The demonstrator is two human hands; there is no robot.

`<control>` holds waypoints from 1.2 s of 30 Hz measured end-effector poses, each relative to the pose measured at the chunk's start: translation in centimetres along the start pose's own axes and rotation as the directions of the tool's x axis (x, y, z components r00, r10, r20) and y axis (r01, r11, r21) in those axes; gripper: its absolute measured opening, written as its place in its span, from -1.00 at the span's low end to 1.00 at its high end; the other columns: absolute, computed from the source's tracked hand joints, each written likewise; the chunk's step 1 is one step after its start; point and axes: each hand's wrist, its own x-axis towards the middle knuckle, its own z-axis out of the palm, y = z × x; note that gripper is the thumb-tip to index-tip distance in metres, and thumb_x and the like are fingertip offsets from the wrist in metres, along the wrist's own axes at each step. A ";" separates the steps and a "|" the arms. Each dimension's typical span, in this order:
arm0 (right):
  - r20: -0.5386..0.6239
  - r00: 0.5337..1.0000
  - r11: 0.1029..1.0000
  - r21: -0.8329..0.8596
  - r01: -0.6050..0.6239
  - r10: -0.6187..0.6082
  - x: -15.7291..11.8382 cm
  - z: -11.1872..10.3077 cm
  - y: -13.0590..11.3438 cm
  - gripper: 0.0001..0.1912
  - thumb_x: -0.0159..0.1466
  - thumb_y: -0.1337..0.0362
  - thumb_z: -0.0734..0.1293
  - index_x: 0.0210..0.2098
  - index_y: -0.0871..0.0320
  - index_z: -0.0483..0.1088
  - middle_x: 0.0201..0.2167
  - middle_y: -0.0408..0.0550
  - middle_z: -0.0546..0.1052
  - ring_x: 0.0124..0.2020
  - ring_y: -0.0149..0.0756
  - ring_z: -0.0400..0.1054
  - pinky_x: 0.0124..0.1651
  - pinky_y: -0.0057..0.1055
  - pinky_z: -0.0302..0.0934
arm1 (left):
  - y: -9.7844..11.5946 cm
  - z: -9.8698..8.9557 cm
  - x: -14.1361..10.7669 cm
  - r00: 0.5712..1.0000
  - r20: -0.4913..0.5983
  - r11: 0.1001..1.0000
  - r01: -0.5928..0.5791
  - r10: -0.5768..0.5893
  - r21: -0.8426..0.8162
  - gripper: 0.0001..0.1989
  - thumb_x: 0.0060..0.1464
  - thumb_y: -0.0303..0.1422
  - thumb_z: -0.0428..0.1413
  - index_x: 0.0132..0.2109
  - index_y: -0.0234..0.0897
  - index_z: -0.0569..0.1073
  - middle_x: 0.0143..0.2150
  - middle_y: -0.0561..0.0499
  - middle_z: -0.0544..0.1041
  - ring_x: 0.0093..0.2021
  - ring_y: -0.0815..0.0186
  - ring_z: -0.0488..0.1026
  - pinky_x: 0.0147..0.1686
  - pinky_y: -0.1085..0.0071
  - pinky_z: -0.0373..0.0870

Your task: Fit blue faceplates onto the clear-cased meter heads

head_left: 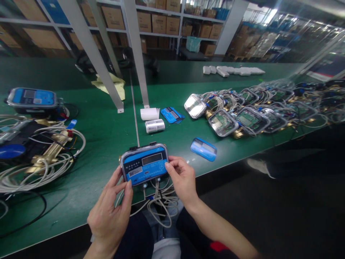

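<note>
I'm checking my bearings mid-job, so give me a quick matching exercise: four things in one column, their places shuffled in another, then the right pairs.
Things
1. Meter nearest the person
2. Yellow cloth
3. Overlapping blue labels
4. White blocks

Places
A. Laid in a row on the far tabletop
B. Held between the left hand and the right hand
C. Just right of two rolls
D. Partly behind a slanting metal post

Pairs: 1-B, 2-D, 3-C, 4-A

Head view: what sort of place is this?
Probably a meter-assembly workshop: clustered meters with green circuit boards showing, loose blue faceplate labels on the workbench, shelves of cardboard boxes behind.
</note>
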 end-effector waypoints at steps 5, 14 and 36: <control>0.000 1.000 1.000 0.006 -0.015 0.015 0.1 0.0 0.0 -0.79 0.20 0.23 0.36 -0.54 0.14 0.41 -0.23 0.03 0.55 -0.23 -0.24 0.47 -0.16 -0.35 0.36 | -0.1 -0.1 -0.1 1.000 0.005 1.000 0.000 -0.001 0.009 -0.97 0.15 -0.42 0.20 -0.28 -0.25 0.49 0.04 -0.12 0.58 -0.13 0.20 0.60 -0.31 0.41 0.41; -0.009 1.000 1.000 -0.021 -0.016 0.016 0.2 0.1 0.0 -0.77 0.20 0.22 0.36 -0.55 0.14 0.41 -0.26 0.01 0.55 -0.25 -0.25 0.47 -0.17 -0.35 0.36 | 0.2 -0.1 0.2 1.000 0.009 1.000 0.005 -0.006 0.024 -0.95 0.17 -0.41 0.19 -0.29 -0.24 0.49 0.04 -0.10 0.58 -0.12 0.18 0.60 -0.28 0.37 0.46; -0.010 1.000 0.980 -0.200 0.008 -0.010 0.6 0.1 -0.5 -0.75 0.21 0.20 0.34 -0.56 0.13 0.38 -0.43 -0.06 0.49 -0.38 -0.27 0.40 -0.31 -0.39 0.28 | -0.2 -0.9 1.7 0.992 0.127 0.999 -0.012 0.005 0.048 -0.75 0.23 -0.23 0.06 -0.39 -0.22 0.44 -0.03 -0.14 0.61 -0.17 0.16 0.61 -0.37 0.41 0.45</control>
